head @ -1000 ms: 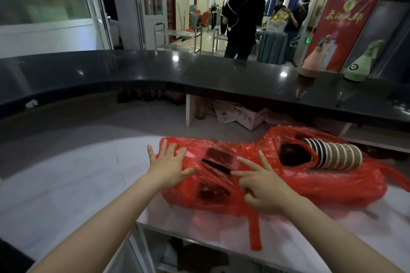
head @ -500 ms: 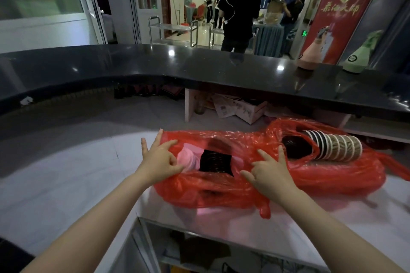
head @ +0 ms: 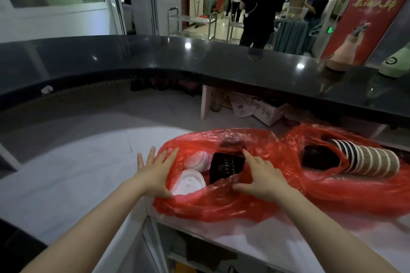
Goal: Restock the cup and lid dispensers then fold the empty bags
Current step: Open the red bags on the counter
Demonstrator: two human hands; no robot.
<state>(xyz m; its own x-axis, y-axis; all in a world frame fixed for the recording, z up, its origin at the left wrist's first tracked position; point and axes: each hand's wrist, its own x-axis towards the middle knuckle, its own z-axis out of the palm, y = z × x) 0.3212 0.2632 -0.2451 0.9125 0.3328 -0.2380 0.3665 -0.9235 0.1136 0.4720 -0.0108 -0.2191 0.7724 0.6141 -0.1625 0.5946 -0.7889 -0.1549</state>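
Observation:
A red plastic bag lies on the white counter with its mouth pulled wide. Inside it I see white lids and a stack of black lids. My left hand holds the bag's left rim, fingers spread and thumb hooked at the edge. My right hand grips the right rim beside the black lids. To the right a second red bag holds a lying stack of striped paper cups and more black lids.
A curved black bar top runs behind the counter, with two bottle-shaped figures at the far right. Cardboard boxes sit under it. Open shelving is below the counter edge. People stand in the hall beyond.
My hands have drawn the red bag's mouth apart, from lying flat and closed to wide open. The white and black lids inside now show. The view has moved closer.

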